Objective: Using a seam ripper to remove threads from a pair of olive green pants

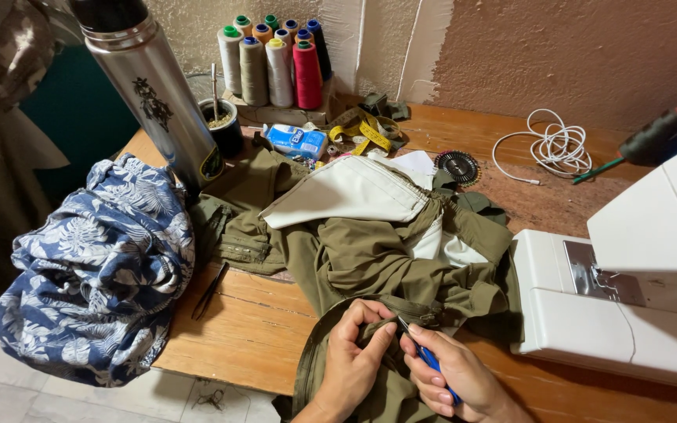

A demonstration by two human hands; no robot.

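At the near edge of the wooden table [252, 329], the left hand [354, 356] pinches a fold of olive green trousers [378, 251], while the right hand [456, 372], just right of it, grips a blue-handled seam ripper [425, 352] angled far-left into that seam.

Rough plastered wall [589, 55] behind, brownish to the right, a paler patch [389, 39] left of centre. Wooden table [252, 313] against it, surface worn, pitted near the far right. Pale tiled floor [9, 384] at lower left. Dark green panel [80, 117] at far left. Lighting even, without harsh shadows.
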